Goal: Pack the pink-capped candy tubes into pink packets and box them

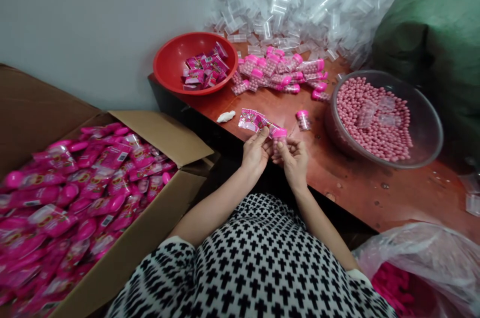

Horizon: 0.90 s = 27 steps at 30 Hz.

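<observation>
Right hand (295,163): pinching pink-lidded jar (279,134), lid up, at bench (352,193) edge. Left hand (255,153): curled beside jar, at end of printed pink strip (249,119); grip unclear. Beyond, on bench: second jar (303,121), near; jar heap (276,77); red bowl (162,74), left; clear bowl (428,133) of pink beads (393,144), right.

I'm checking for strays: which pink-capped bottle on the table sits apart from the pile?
The bottle just beyond the right hand; the others lie heaped farther back.

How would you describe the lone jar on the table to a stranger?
On the reddish table, look beyond the right hand, near the bowl of pink beads. The pink-capped jar sits alone, apart from the heap of similar jars.
</observation>
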Each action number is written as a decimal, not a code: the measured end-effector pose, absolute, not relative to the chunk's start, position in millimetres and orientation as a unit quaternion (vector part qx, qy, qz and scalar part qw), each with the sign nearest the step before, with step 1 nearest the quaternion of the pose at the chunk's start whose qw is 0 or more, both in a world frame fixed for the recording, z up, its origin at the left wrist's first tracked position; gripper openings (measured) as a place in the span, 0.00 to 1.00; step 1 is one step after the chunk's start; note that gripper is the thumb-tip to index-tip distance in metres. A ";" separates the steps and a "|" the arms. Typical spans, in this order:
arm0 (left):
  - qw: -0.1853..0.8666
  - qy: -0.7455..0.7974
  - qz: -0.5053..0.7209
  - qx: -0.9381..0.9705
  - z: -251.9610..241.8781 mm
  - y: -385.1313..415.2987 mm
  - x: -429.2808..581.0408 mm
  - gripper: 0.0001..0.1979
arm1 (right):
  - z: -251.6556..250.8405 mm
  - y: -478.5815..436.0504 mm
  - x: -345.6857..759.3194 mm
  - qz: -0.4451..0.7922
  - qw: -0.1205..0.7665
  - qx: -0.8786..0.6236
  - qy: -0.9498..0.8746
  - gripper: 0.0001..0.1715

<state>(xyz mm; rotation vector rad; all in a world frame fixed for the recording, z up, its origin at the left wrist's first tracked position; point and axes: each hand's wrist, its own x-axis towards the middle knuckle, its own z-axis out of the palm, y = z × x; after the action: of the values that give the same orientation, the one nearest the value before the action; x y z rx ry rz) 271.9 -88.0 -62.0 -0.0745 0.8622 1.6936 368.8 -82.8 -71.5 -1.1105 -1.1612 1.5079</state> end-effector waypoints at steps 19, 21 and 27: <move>0.596 0.429 0.664 0.138 -60.0 -79.5 259.8 0.18 | -75.0 -74.5 373.6 0.605 0.452 -0.426 -0.498 0.19; 0.603 0.439 0.648 0.153 -59.5 -77.7 256.1 0.18 | -75.0 -73.1 374.5 0.608 0.452 -0.426 -0.495 0.20; 0.611 0.479 0.597 0.203 -58.2 -75.7 248.2 0.16 | -74.4 -69.6 373.4 0.604 0.467 -0.427 -0.484 0.22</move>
<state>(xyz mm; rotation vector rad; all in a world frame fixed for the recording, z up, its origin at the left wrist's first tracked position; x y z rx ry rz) 248.2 -75.7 -58.2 0.4692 1.1060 1.3772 373.4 -69.6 -74.4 -1.0468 -1.1877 1.4823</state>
